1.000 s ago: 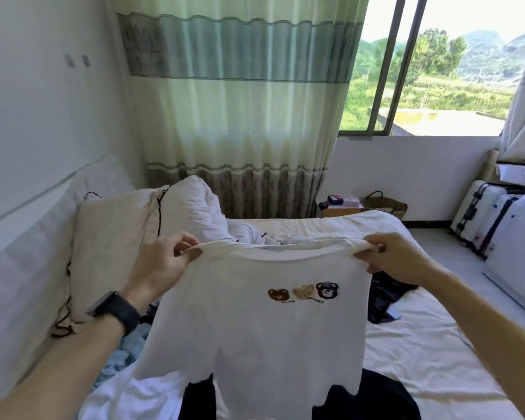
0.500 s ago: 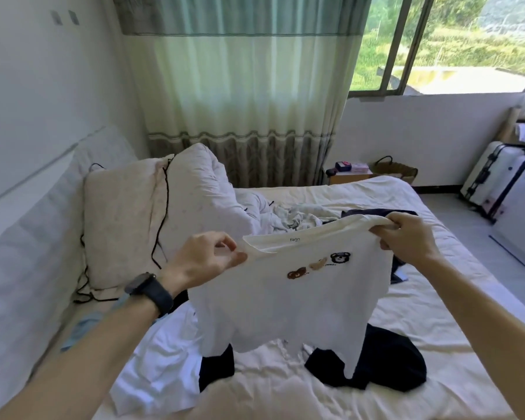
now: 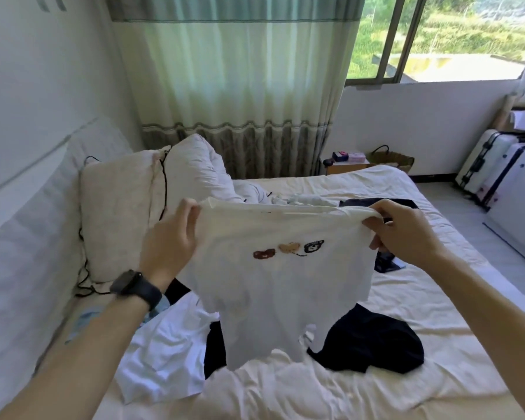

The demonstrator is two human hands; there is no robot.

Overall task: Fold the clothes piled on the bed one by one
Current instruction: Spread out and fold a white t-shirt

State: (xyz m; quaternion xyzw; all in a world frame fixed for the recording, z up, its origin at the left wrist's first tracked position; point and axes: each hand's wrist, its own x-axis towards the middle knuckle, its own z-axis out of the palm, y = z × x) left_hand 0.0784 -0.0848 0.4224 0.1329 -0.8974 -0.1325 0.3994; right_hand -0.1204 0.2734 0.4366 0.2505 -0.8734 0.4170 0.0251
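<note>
A pillow is leaning up on the left. The left hand is pinching one top corner of the white shirt, with its fingers curled. The shirt is hanging in the air over the bed, and its bottom is maybe touching the sheet. The right hand is gripping the other top corner, fingers bent tight. Black clothes are lying on the bed to the right.

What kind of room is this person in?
Most likely a bedroom in a home: a bed with pillows propped on it, a long curtain beside the window, and suitcases standing on the floor to the right.
</note>
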